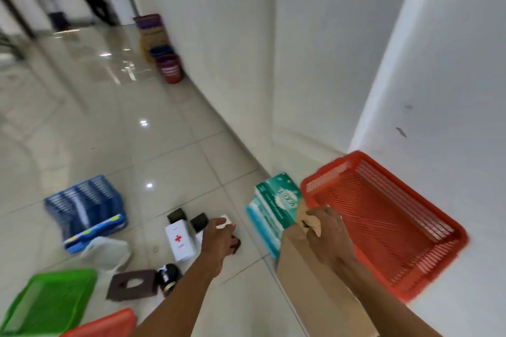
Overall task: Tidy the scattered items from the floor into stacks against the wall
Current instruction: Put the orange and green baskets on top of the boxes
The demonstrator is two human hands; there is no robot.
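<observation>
My right hand (327, 235) is curled around the top edge of a brown cardboard piece (309, 276) that stands near the wall (451, 90), just beside a red basket tray (383, 227) leaning or lying against that wall. Between the cardboard and the far side sits a small stack of green and teal tissue packs (273, 205), touching the cardboard's left edge. My left hand (219, 241) reaches out over the floor (137, 145) towards the scattered small things; its fingers look bent around something dark, with a small white object (225, 221) at the fingertips, but the blur means I cannot tell whether it truly grips anything. Near it lie a white first-aid box (180, 241) with a red cross, two dark little blocks (189, 217), a brown tissue-box cover (132, 284), a black round item (169, 276), a white plastic bag (106, 252), a stack of blue crates (85, 210), a green tray (46, 301) and another red tray (104, 323) at the near left edge. I judge the step in hand to be gathering a small item while steadying the cardboard. To do it well, I would keep the right hand firm so the cardboard does not tip onto the tissue packs, take one piece securely rather than several loosely, and bring like items together, boxes with boxes, trays nested flat, flush to the wall.
</observation>
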